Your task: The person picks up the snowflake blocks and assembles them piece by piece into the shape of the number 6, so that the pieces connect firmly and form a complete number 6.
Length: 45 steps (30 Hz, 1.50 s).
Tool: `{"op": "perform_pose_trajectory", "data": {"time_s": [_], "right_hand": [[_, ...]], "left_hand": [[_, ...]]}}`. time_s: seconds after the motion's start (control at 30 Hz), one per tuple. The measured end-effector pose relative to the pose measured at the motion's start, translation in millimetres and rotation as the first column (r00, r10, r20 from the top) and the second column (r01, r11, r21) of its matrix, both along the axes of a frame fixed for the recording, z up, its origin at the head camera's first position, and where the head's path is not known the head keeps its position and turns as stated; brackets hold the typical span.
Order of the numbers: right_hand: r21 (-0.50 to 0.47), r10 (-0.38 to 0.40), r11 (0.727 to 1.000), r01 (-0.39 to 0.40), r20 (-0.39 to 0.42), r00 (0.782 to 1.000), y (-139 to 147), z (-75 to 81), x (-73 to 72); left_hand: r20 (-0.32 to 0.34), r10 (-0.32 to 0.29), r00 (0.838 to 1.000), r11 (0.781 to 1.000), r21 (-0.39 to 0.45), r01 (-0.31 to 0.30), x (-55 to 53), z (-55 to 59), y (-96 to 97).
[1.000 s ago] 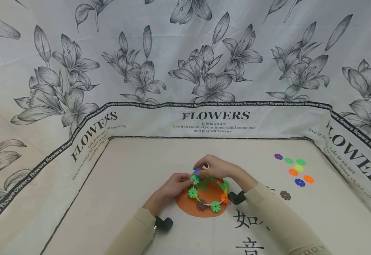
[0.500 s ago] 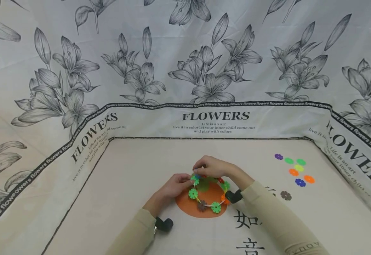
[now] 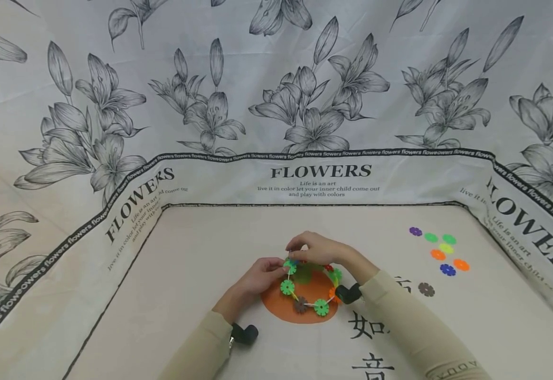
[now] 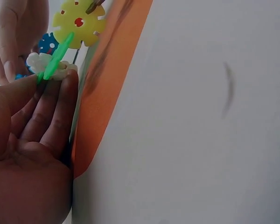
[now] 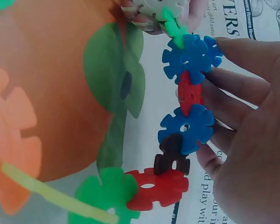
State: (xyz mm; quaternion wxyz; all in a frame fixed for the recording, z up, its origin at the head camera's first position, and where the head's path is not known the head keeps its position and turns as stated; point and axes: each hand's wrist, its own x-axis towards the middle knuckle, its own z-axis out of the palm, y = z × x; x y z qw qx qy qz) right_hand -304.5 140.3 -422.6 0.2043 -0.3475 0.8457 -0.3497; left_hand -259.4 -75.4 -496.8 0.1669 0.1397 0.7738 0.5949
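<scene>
Both hands meet at the ring of discs' (image 3: pixel 321 307) far left, just above the middle of the head frame.
The left hand (image 3: pixel 258 276) pinches the white disc (image 4: pixel 36 62) between thumb and fingertips, beside the edge-on green disc (image 4: pixel 59 57); the right hand (image 3: pixel 321 247) grips the blue disc (image 5: pixel 189 58) just beyond it. In the right wrist view the chain runs from top centre downward, the right fingers along its right side. Both hands are equally near; fit seems to hinge on lining up green with blue, though I cannot tell how firmly they are joined. The ring lies over the orange print (image 3: pixel 278 307).
</scene>
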Motion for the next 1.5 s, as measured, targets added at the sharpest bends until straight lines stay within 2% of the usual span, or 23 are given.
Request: {"op": "perform_pose_trajectory", "data": {"time_s": [0.23,0.43,0.63,0.7,0.83,0.93,1.1,1.33,1.5], "right_hand": [[-0.085,-0.066,0.994,0.067,0.016,0.998,0,-5.8,1.7],[-0.089,-0.068,0.994,0.065,-0.027,0.997,-1,-5.1,5.5],[-0.081,-0.071,0.994,0.070,-0.007,0.997,-3,-1.6,9.7],[-0.080,-0.066,0.995,0.065,-0.006,0.998,-3,-1.9,9.3],[-0.076,-0.050,0.996,0.048,-0.016,0.999,-2,-2.7,8.3],[-0.070,-0.039,0.997,0.036,-0.039,0.998,-1,-3.0,7.6],[-0.057,-0.036,0.998,0.032,-0.062,0.997,1,-4.7,6.7],[-0.067,-0.043,0.997,0.038,-0.068,0.997,3,-8.5,4.3],[-0.087,-0.063,0.995,0.056,-0.076,0.995,4,-9.0,3.7]], "left_hand": [[-0.019,0.022,1.000,1.000,-0.006,-0.022,0.3,-2.6,0.8],[-0.026,0.037,0.999,0.999,0.000,-0.037,0.9,-1.3,1.2],[-0.034,0.044,0.998,0.999,0.017,-0.043,0.8,-1.4,3.2],[-0.043,0.048,0.998,0.999,0.013,-0.047,5.2,5.2,4.1],[-0.041,0.043,0.998,0.999,0.012,-0.042,5.9,6.6,3.9],[-0.016,0.041,0.999,0.999,0.018,-0.041,1.6,0.1,2.1],[0.019,0.052,0.998,0.998,0.024,-0.053,0.9,-0.6,-0.1],[0.045,0.026,0.999,0.999,0.027,-0.027,-0.9,1.3,-1.3],[0.043,0.038,0.998,0.999,0.019,-0.039,-2.4,-1.4,-0.7]]}}
